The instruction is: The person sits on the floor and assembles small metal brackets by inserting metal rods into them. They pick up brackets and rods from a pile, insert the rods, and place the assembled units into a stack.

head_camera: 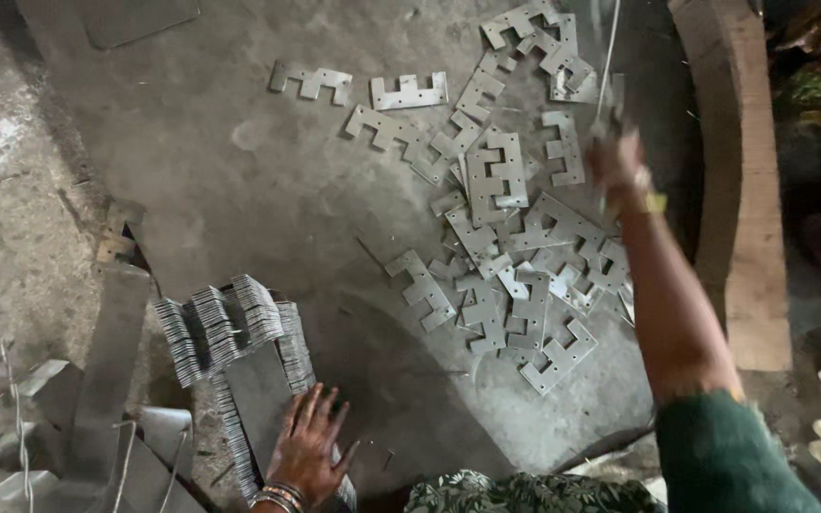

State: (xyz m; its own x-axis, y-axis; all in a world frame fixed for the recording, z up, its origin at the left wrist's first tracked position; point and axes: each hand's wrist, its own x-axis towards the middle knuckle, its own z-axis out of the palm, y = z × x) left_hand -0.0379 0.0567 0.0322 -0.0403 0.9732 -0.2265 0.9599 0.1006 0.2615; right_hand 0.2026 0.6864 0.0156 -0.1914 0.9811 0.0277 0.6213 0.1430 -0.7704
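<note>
Left hand (308, 445), fingers spread, presses flat on a stacked row of metal plates (230, 328) at near left. Right hand (620, 166), blurred, grips a thin rod (608, 57) above scattered notched plates (510, 247); its closure cannot be told. Bare floor (258, 180) lies open between.

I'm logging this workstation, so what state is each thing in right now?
Left hand: flat, fingers spread, resting on the stacked plates.
Right hand: raised and blurred, gripping a thin rod.
Stacked plates: packed on edge in fanned rows.
Loose plates: scattered flat, overlapping, on the floor.
</note>
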